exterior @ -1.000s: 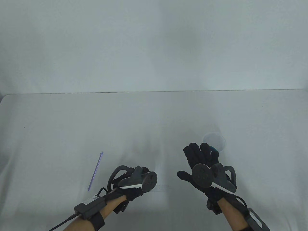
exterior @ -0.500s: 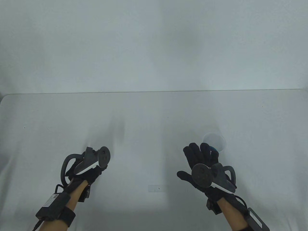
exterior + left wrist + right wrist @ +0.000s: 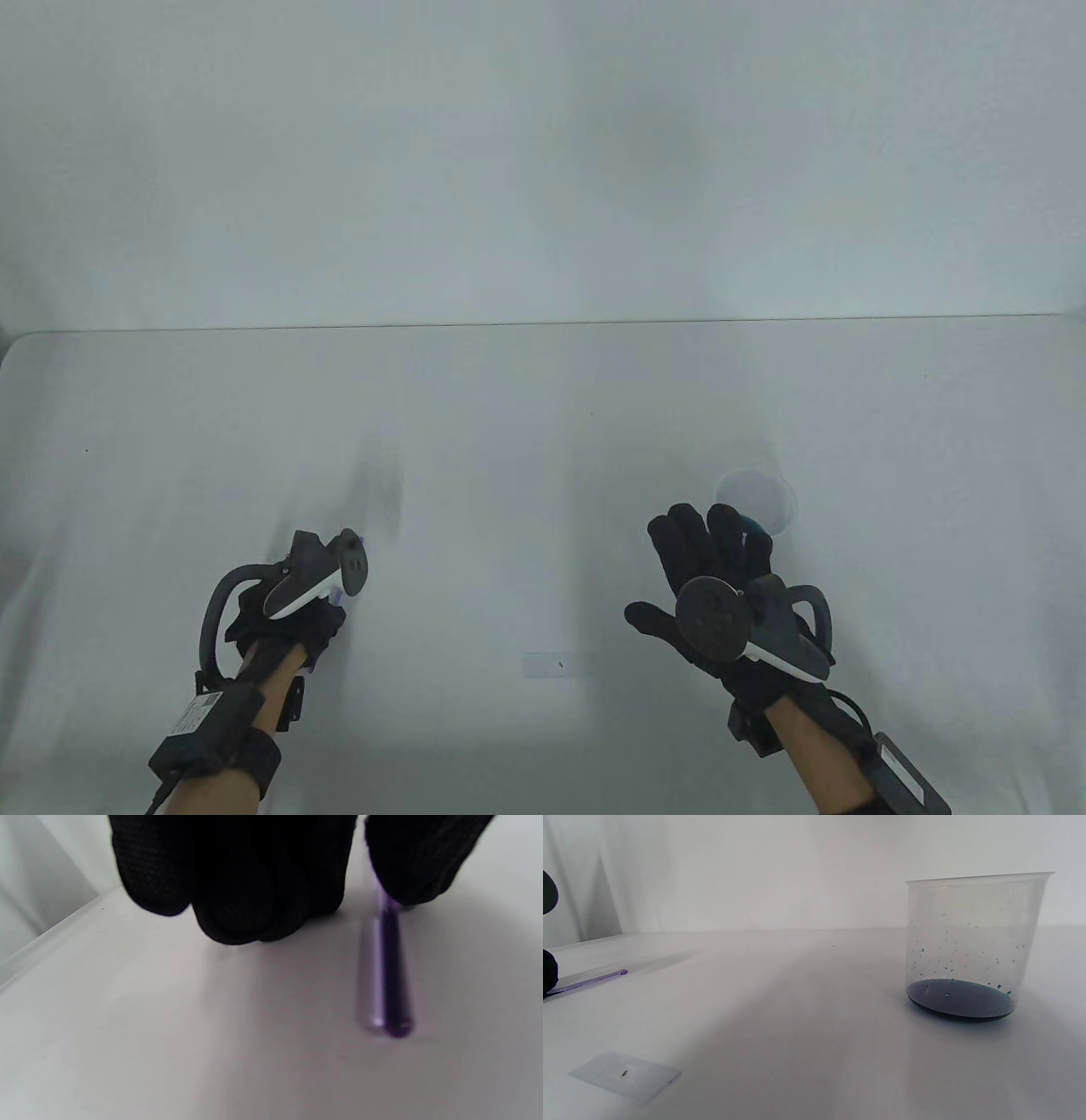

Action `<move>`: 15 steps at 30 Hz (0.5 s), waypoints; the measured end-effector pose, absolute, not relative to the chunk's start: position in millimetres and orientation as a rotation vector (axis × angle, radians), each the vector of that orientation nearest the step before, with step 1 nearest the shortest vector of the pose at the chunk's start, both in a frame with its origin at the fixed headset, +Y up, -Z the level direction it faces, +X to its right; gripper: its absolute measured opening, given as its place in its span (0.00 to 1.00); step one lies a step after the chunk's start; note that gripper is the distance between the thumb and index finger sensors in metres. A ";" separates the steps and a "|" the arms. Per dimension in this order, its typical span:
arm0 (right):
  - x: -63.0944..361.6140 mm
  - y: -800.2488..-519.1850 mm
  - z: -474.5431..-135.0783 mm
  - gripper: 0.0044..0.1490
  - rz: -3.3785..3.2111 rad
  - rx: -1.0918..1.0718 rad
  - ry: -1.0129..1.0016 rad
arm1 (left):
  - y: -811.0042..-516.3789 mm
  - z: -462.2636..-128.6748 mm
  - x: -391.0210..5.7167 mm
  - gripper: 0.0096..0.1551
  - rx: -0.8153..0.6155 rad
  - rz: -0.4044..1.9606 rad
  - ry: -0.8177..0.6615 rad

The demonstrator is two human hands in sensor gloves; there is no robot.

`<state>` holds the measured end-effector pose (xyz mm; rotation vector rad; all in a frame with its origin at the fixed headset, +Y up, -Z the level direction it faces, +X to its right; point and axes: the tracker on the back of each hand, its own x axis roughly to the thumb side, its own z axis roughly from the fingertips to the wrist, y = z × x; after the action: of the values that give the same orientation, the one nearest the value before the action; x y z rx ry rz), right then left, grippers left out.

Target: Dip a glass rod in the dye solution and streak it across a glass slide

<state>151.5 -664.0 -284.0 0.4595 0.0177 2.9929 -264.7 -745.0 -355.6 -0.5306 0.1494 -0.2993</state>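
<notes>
The purple glass rod point(image 3: 388, 984) lies flat on the table; only its far tip point(image 3: 360, 538) shows past my left hand point(image 3: 318, 607) in the table view. In the left wrist view my left hand point(image 3: 356, 899) is down over the rod, thumb tip on it and fingers point(image 3: 237, 899) beside it on the table, a gap between them. The glass slide point(image 3: 556, 665) lies flat between my hands. The clear cup point(image 3: 758, 501) holds dark dye point(image 3: 961, 999) at its bottom. My right hand point(image 3: 657, 569) hovers open and empty, fingers spread, just near of the cup.
The white table's far edge point(image 3: 543, 324) meets a plain white wall. In the right wrist view the slide point(image 3: 625, 1076) lies at lower left, the rod point(image 3: 589, 981) at far left, and the cup point(image 3: 975, 942) at right.
My left hand has moved from over the slide leftward to the rod and lowered onto it, uncovering the slide. The right hand has stayed in place.
</notes>
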 end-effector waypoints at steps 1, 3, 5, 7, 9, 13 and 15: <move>151.6 -664.0 -284.2 0.59 2.992 0.459 0.017 | -744.6 -356.5 -262.3 0.32 -0.536 -0.306 0.153; 151.6 -664.1 -284.3 0.59 2.992 0.459 0.017 | -745.7 -360.0 -257.5 0.29 -0.557 -0.287 0.177; 151.6 -664.1 -284.3 0.59 2.992 0.460 0.019 | -746.3 -362.9 -255.0 0.28 -0.574 -0.282 0.193; 151.5 -664.2 -284.4 0.59 2.992 0.460 0.019 | -746.6 -366.1 -253.3 0.27 -0.594 -0.296 0.200; 151.7 -664.3 -284.5 0.59 2.992 0.458 0.020 | -747.4 -369.3 -251.6 0.27 -0.617 -0.300 0.206; 151.8 -664.5 -284.6 0.59 2.993 0.454 0.026 | -750.3 -372.2 -247.5 0.28 -0.625 -0.328 0.204; 151.8 -664.4 -284.6 0.59 2.994 0.453 0.028 | -752.4 -372.7 -244.6 0.29 -0.619 -0.354 0.201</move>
<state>151.8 -664.4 -284.6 0.4527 0.0284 2.9940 -244.6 -752.4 -372.7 -0.6186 0.2011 -0.3535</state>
